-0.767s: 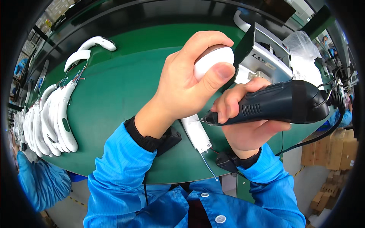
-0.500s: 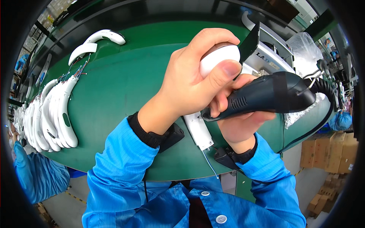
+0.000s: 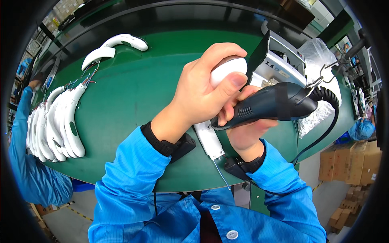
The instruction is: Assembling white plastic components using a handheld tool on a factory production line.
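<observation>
My left hand point(image 3: 202, 87) is closed round a white rounded housing point(image 3: 229, 72), its thumb along the near side. In my right hand point(image 3: 249, 135) lies a black corded electric screwdriver point(image 3: 263, 104), with a hook and coiled cable at its back end. The tool's front end points left, under my left hand, and its tip is hidden. Below my hands a white elongated casing point(image 3: 208, 139) shows, with a thin blue wire hanging from its near end. Whether it joins the housing in my left hand I cannot tell.
Several white curved casings point(image 3: 60, 125) with loose wires are lined up at the left. Two more white curved pieces point(image 3: 125, 39) lie farther back. A silver metal box point(image 3: 279, 60) and a plastic bag point(image 3: 320, 60) stand at the right. A co-worker's blue sleeve point(image 3: 30, 162) is at far left.
My hands, with the housing and screwdriver, have shifted slightly left and my left hand sits a little lower in view. At far left, the co-worker's arm now reaches up along the table edge.
</observation>
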Available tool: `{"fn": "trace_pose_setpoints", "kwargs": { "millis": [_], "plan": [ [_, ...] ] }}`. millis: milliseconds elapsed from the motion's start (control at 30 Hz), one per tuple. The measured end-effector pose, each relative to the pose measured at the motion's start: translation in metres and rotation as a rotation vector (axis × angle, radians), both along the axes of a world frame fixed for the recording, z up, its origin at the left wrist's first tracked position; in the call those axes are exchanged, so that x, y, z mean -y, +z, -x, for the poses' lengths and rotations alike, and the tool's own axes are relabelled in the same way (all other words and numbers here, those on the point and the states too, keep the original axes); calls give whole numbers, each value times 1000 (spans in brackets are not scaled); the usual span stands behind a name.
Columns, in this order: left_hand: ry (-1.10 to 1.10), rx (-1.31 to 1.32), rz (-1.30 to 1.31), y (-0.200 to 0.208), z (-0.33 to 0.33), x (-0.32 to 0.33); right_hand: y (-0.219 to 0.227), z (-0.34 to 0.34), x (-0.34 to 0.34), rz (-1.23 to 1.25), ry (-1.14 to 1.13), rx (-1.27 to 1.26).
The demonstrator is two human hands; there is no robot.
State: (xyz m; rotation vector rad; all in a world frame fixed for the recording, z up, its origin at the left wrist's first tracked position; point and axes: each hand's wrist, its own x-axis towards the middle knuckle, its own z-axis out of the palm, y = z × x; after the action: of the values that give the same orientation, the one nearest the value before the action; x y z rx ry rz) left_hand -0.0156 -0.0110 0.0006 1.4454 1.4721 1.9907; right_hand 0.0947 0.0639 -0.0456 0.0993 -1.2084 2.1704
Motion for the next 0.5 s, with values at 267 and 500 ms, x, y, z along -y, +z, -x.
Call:
{"fn": "trace_pose_setpoints", "kwargs": {
  "millis": [267,500],
  "plan": [
    [25,-32,-39,-2,3,-3,3,2,2,-54,-37,28],
    [121,-128,-47,-9,7,-8,25,-16,-9,-162,-129,-22]
  ]
}}
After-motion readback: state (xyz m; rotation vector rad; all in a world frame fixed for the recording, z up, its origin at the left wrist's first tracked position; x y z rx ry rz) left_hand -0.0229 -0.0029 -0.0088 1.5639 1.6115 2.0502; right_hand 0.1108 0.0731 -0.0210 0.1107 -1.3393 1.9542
